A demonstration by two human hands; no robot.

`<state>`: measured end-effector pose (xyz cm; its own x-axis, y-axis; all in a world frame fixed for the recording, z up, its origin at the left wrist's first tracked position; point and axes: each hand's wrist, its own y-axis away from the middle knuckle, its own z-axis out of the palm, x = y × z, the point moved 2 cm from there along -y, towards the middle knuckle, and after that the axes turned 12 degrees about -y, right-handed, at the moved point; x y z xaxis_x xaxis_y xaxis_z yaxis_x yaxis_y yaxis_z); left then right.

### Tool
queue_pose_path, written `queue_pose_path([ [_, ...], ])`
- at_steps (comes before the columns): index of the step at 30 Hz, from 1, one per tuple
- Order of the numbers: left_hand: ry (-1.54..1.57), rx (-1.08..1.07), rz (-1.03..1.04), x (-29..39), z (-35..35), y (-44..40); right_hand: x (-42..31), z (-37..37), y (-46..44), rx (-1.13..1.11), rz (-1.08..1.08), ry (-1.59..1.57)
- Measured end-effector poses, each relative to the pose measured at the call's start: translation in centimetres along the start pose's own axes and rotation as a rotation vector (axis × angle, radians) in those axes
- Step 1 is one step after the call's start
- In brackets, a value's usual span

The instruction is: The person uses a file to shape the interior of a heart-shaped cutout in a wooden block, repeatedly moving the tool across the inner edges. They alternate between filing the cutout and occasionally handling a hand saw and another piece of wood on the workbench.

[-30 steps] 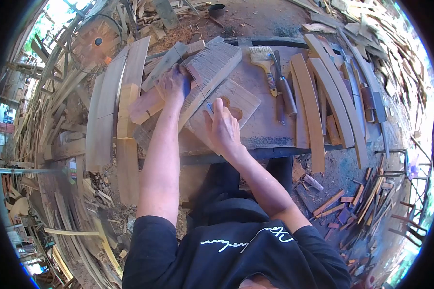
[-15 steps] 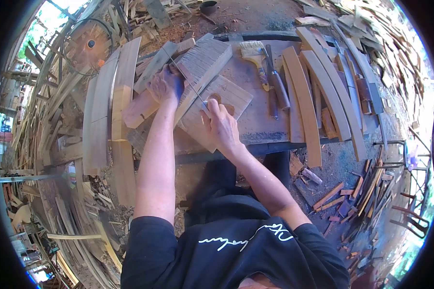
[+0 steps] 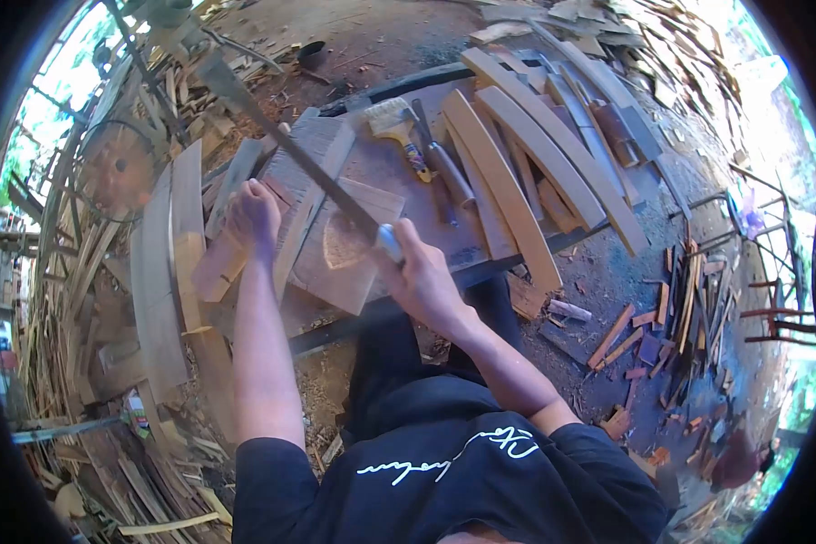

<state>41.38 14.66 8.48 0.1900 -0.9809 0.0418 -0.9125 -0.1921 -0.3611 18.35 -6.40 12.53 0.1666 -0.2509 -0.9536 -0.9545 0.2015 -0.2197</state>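
My right hand (image 3: 426,276) is closed around the pale handle of a handsaw (image 3: 313,172). Its long narrow blade slants up to the far left, raised over the workbench, and its far end is blurred. My left hand (image 3: 254,216) is closed at a small reddish wood piece (image 3: 279,192), which is partly hidden by the fingers. Under and beside this hand lies a thick wood block (image 3: 218,269). Just right of it is a long grooved plank (image 3: 304,150). Nearer to me, a flat board (image 3: 340,286) with a pale carved hollow lies below the saw.
On the bench (image 3: 358,177) are a wide paintbrush (image 3: 399,136), a chisel-like tool with a round handle (image 3: 444,168) and several curved wood slats (image 3: 503,190). Long planks (image 3: 159,281) stand at the left. Offcuts (image 3: 626,335) cover the floor at the right.
The saw has come up from the wood and its blade now shows broadside. My right hand has turned with it. My left hand has closed more tightly. The whole view has swung right.
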Motion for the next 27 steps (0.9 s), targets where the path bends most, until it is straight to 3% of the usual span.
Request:
queue_pose_path([
  [2,0.052,-0.087,0.054,-0.6,0.4,-0.4,2.2,-1.6,1.6,0.113,-0.028,-0.038],
  [4,-0.022,-0.047,0.043,0.0,-0.3,-0.3,4.4,-3.2,2.9,0.164,0.355,-0.319],
  [8,0.016,-0.042,0.08,0.0,-0.2,-0.3,9.3,-4.4,2.9,0.277,0.383,-0.611],
  [16,-0.126,0.05,0.112,0.2,-0.7,0.2,12.2,-4.6,-1.9,0.267,0.361,-0.535],
  [18,-0.108,0.098,0.096,0.8,-0.9,0.7,12.8,-4.7,-2.5,0.312,0.248,-0.192],
  [21,0.273,-0.013,0.042,1.0,-0.6,0.9,13.3,-4.4,-2.0,0.352,0.309,-0.149],
  [22,0.263,0.074,0.051,1.0,-0.1,0.8,13.6,-4.6,-1.9,0.379,0.196,0.03],
  [23,0.308,0.14,0.004,1.2,0.0,1.2,11.0,-4.9,-1.9,0.3,0.426,-0.143],
  [24,0.128,0.203,0.115,0.6,0.5,1.0,12.4,-4.7,-1.9,0.33,0.301,-0.062],
  [25,0.168,0.202,0.088,0.7,0.2,1.2,14.7,-4.4,-2.0,0.315,0.219,-0.135],
  [27,0.066,0.226,0.112,0.6,-2.0,1.9,13.6,-4.2,-2.1,0.215,0.264,-0.397],
])
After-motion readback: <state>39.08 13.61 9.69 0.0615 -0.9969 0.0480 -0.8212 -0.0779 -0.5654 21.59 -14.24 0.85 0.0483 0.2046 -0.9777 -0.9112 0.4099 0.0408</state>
